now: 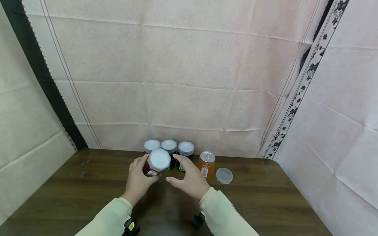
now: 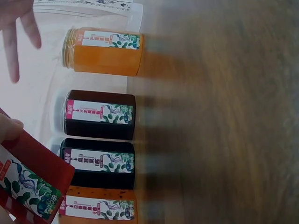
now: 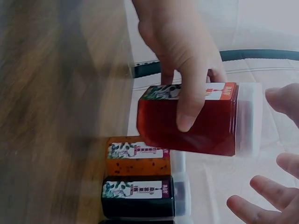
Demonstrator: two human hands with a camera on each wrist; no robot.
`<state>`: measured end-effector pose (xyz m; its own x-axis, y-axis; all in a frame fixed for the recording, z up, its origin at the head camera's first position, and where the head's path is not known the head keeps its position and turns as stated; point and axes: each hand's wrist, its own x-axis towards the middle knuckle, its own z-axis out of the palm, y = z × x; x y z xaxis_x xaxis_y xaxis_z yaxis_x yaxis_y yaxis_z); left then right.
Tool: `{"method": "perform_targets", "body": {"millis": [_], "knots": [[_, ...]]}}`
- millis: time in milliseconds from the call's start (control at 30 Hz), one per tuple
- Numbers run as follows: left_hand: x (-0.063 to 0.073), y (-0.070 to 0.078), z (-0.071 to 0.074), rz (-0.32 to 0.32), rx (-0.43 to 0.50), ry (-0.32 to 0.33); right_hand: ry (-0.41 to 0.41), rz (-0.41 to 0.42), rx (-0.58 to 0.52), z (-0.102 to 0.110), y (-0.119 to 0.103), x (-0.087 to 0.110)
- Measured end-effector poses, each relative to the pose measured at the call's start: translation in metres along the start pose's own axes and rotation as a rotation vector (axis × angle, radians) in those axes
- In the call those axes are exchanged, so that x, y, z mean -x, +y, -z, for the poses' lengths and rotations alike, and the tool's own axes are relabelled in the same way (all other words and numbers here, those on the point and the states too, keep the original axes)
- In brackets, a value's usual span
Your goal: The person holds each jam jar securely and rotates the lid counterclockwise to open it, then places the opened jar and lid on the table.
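My left hand (image 1: 138, 178) grips a jar of red jam (image 3: 187, 126) by its sides, thumb across one face. The jar is lifted and tilted, with its white eight-sided lid (image 1: 159, 159) on. Beside that lid my right hand (image 1: 190, 178) is spread, thumb and fingers apart, holding nothing. Behind the held jar, three lidded jars stand in a row: an orange one with dark specks (image 3: 140, 158), a black one (image 2: 100, 161) and a dark one (image 2: 103, 114). To their right stands an uncapped orange jar (image 1: 206, 167) with a silvery top.
A loose translucent lid (image 1: 224, 175) lies right of the orange jar on the brown wooden table (image 1: 260, 203). Pale cloth (image 1: 183, 65) hangs behind the table's far edge, and more cloth (image 1: 339, 137) hangs along the right side.
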<state>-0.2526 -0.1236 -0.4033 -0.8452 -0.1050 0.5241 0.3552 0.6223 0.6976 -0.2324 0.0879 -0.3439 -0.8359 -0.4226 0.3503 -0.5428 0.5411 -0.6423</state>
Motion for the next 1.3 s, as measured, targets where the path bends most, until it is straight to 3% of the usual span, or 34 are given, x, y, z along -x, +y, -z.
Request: {"method": "perform_targets", "body": {"millis": [567,900,1300], "knots": [[0.009,0.009,-0.014,-0.017,-0.032,0.001,0.000,0.011,0.054,-0.002,-0.018,-0.018],[0.013,0.012,-0.020,-0.050,-0.096,0.014,-0.019,-0.034,0.131,-0.003,-0.023,-0.025],[0.018,0.017,-0.024,-0.046,-0.126,0.001,-0.030,-0.100,0.184,-0.006,-0.025,-0.027]]}}
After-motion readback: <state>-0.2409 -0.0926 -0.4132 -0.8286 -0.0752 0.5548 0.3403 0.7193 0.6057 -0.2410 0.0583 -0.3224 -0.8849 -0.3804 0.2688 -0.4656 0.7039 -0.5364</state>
